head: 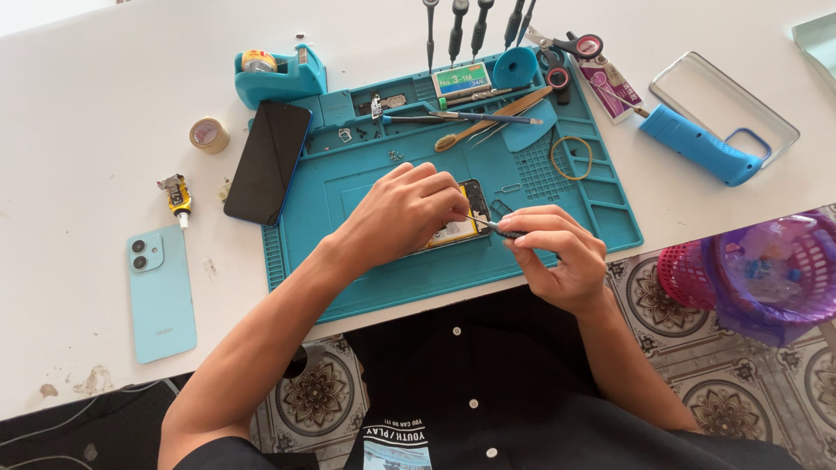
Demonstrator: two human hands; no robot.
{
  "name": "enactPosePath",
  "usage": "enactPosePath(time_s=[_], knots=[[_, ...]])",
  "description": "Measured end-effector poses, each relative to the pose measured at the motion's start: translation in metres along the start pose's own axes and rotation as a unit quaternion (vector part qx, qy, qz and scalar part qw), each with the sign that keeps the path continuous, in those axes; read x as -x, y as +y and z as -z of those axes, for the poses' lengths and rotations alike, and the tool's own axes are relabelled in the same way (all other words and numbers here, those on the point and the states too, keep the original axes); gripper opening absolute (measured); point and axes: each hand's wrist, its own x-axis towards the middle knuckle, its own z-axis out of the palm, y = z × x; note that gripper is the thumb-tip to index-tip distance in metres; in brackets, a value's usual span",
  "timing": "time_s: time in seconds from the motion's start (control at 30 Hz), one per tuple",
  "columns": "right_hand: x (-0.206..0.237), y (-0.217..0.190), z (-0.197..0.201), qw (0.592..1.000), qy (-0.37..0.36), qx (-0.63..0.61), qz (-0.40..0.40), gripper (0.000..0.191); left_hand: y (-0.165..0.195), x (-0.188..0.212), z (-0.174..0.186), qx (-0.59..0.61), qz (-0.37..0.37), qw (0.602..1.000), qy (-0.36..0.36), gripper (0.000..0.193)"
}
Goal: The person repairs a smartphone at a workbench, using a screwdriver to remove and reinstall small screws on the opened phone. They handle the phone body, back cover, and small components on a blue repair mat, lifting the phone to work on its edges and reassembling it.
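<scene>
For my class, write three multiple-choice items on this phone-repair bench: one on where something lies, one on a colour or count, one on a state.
1. Where does the black screen panel lie?
A. across the left edge of the work mat
B. in the pink basket
C. under the tape dispenser

2. What colour is the phone back cover lying left of the mat?
A. red
B. light blue
C. black

3. What is the right hand doing?
A. resting flat and empty
B. gripping scissors
C. pinching a thin screwdriver

Answers:
1 A, the panel overlaps the mat's left border and the white table.
2 B, the cover with its two camera rings is pale blue.
3 C, the fingers close on a slim tool aimed at the opened phone under the left hand.
</scene>
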Motion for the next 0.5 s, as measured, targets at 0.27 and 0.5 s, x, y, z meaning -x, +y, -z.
enactPosePath(time_s=[0.27, 0.5], knots=[[0.0011, 0.0004, 0.0002, 1.000, 0.005, -0.005, -0.007, 0.025, -0.0019, 0.0013, -0.0001, -0.002, 0.002, 1.000, -0.007, 0.006], [0.0012, 0.0013, -0.0003, 1.000, -0.005, -0.011, -0.009, 0.025, -0.0051, 0.0021, -0.0030, 0.009, -0.001, 1.000, -0.006, 0.008]])
